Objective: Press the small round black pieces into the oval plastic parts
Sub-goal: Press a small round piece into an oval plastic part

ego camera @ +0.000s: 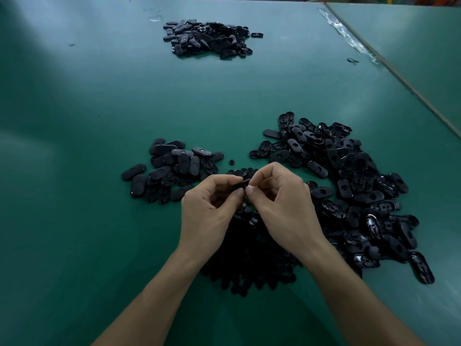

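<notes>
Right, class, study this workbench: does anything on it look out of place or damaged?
Clear tape along the table edge at far right is wrinkled and peeling. A small dark scrap lies alone beside it. One round black piece sits stray between the left pile and right pile of oval parts.

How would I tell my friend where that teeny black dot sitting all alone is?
On the green table, find the two nearest heaps of oval parts, the left heap and the bigger right heap. In the bare gap between them lies one small round piece. It is tiny, round and alone, while its neighbours are long ovals.
</notes>
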`<state>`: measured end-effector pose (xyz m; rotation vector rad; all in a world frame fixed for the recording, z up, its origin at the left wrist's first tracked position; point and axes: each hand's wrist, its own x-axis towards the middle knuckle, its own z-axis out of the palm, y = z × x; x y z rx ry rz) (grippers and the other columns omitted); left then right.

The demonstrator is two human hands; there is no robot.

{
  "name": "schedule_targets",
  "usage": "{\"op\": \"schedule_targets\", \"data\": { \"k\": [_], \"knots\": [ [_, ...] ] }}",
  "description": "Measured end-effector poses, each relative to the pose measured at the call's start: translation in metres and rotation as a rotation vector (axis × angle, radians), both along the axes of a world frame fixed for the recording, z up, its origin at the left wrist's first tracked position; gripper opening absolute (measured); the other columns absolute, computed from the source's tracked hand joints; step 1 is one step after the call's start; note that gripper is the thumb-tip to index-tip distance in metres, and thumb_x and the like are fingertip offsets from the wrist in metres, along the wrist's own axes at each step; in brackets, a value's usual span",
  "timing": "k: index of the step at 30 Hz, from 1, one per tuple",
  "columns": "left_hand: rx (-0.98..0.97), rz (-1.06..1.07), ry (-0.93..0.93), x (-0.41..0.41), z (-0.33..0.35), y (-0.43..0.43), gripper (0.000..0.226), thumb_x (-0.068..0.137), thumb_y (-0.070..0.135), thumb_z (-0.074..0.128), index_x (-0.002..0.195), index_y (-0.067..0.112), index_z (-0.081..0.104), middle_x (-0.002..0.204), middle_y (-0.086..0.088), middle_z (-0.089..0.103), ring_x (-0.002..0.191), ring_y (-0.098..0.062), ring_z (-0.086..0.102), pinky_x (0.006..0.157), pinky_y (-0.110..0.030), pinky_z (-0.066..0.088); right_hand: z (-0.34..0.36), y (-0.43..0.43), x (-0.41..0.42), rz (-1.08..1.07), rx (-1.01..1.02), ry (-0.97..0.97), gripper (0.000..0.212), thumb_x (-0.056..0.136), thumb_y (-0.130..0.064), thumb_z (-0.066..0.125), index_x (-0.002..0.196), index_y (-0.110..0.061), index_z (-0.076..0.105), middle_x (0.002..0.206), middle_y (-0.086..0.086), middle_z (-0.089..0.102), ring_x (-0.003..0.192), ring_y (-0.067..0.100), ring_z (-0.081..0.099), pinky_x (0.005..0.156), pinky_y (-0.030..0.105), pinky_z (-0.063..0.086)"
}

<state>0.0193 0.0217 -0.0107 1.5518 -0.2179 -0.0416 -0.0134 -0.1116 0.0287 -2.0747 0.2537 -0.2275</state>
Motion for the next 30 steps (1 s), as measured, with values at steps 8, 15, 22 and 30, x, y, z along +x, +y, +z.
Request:
{"op": "schedule_targets", "data": {
  "k": [8, 15, 22, 30],
  "knots": [
    [0.024, -0.021, 0.007, -0.001, 0.000, 0.000, 0.022, 0.086, 0.003, 0.076, 0.100, 0.020, 0.072, 0.093, 0.004, 0.077, 0.087, -0.013, 0.074, 0.080, -0.026, 0.059, 0.008, -0.002, -0.002, 0.007, -0.109, 0.013, 0.023, 0.091, -0.011, 0.071, 0.080, -0.028, 0.059, 0.074, -0.009, 0.067, 0.073, 0.002, 0.065, 0.065, 0.015, 0.052],
    [0.070, -0.007, -0.007, -0.001, -0.001, 0.000, 0.018, 0.085, 0.009, 0.078, 0.098, 0.020, 0.072, 0.089, 0.003, 0.076, 0.083, -0.014, 0.074, 0.078, -0.034, 0.061, 0.014, 0.004, -0.005, 0.075, -0.306, 0.066, 0.014, 0.099, -0.018, 0.058, 0.096, -0.030, 0.063, 0.088, -0.006, 0.067, 0.078, 0.007, 0.064, 0.068, 0.030, 0.058],
    [0.027, -0.010, 0.015, -0.002, -0.001, -0.001, 0.019, 0.086, 0.008, 0.077, 0.098, 0.021, 0.070, 0.090, 0.001, 0.076, 0.085, -0.017, 0.074, 0.079, -0.038, 0.061, 0.020, -0.003, -0.004, 0.080, -0.243, 0.055, 0.011, 0.093, -0.021, 0.068, 0.096, -0.031, 0.067, 0.082, -0.017, 0.066, 0.083, -0.003, 0.063, 0.073, 0.011, 0.052],
    [-0.058, -0.026, 0.066, 0.000, -0.002, 0.001, 0.028, 0.082, 0.002, 0.079, 0.100, 0.020, 0.069, 0.085, -0.002, 0.076, 0.077, -0.018, 0.074, 0.071, -0.026, 0.060, 0.009, -0.015, 0.001, 0.076, -0.242, -0.035, 0.014, 0.090, -0.019, 0.073, 0.100, -0.029, 0.074, 0.096, -0.012, 0.060, 0.087, -0.003, 0.058, 0.074, 0.004, 0.043]
  ]
}}
